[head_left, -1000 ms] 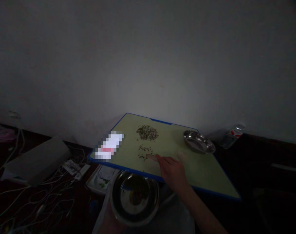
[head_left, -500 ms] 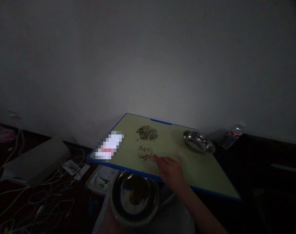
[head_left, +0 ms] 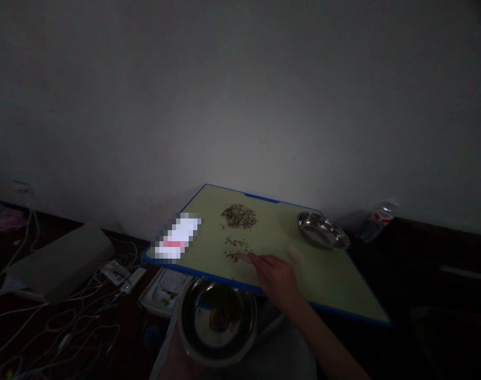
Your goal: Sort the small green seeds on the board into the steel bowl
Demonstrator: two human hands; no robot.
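With my right grip [head_left: 278,275] I pinch a thin strip [head_left: 244,258] at the grains [head_left: 236,243] on the bench [head_left: 335,282], while my dimly seen left grip [head_left: 180,358] seems to clasp the steel bowl [head_left: 242,342] below, likely light, stiff and slick, best held by its rim [head_left: 219,364].

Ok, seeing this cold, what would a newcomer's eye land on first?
Likely the bright, pixelated patch at the left end of the pale green, blue-edged tabletop, being the brightest thing. Next comes the dark, grainy heap on the far half, with looser grains nearer the right hand. A shiny steel bowl shows just below the near edge.
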